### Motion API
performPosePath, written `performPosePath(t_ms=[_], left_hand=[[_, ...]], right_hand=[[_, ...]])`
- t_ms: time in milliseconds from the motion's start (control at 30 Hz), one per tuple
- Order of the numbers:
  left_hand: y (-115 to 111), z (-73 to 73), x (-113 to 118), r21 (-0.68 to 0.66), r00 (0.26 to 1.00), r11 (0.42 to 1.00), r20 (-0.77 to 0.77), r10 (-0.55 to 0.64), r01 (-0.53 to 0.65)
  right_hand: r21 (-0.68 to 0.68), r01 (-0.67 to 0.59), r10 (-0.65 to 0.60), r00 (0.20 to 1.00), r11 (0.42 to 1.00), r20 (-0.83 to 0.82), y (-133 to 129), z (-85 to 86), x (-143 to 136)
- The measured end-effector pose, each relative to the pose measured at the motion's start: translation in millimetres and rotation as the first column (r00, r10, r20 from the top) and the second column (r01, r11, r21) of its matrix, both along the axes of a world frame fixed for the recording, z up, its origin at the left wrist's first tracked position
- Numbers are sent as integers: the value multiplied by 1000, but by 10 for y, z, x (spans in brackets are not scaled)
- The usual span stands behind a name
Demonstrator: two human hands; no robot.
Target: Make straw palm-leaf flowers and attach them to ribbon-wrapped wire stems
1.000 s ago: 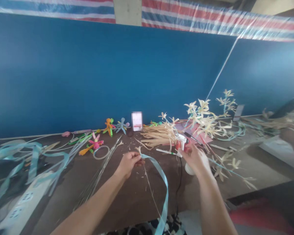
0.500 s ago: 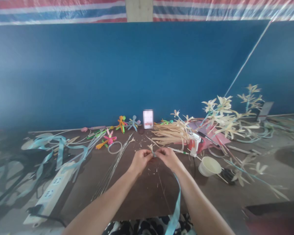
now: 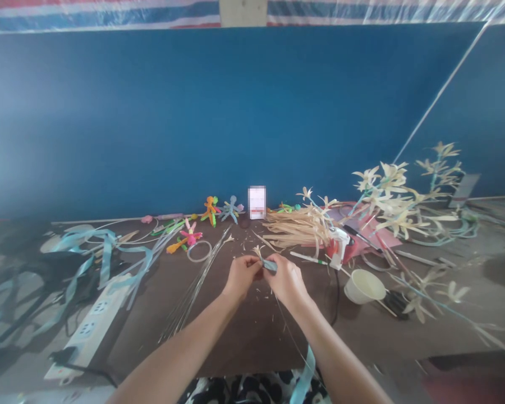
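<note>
Over the middle of the table, my left hand (image 3: 242,276) pinches the base of a small cream flower (image 3: 258,251), whose petals stick up above the fingertips. Right beside it, my right hand (image 3: 287,279) grips light-blue ribbon (image 3: 270,265) against the flower's base. The ribbon's tail (image 3: 304,377) hangs past my right forearm towards my lap. A thin wire (image 3: 287,324) runs down from between the hands. The fingers hide where ribbon, wire and flower meet.
Bundled wires (image 3: 197,283) and a power strip (image 3: 88,325) lie left. A glue gun (image 3: 340,247), a white cup (image 3: 364,286), dried strips (image 3: 294,227) and made flowers (image 3: 393,193) are right. Pipe-cleaner figures (image 3: 211,210) and a phone-like screen (image 3: 257,202) stand at the back.
My right hand has turned, and more blue ribbon shows at its fingertips. The ribbon's tail hangs lower behind the right forearm. The view has shifted slightly.
</note>
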State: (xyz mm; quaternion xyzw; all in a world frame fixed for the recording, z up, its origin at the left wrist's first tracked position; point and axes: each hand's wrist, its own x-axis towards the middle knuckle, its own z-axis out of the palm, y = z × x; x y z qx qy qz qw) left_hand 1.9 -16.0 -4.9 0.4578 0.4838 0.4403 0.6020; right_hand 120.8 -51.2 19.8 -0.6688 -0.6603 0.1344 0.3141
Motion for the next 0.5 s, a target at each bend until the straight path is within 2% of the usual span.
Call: performPosePath(t_ms=[500], left_hand=[[-30, -28, 31, -50, 997, 998, 62, 47, -44]], right_hand=[[162, -10, -1, 998, 987, 67, -27, -125, -71]])
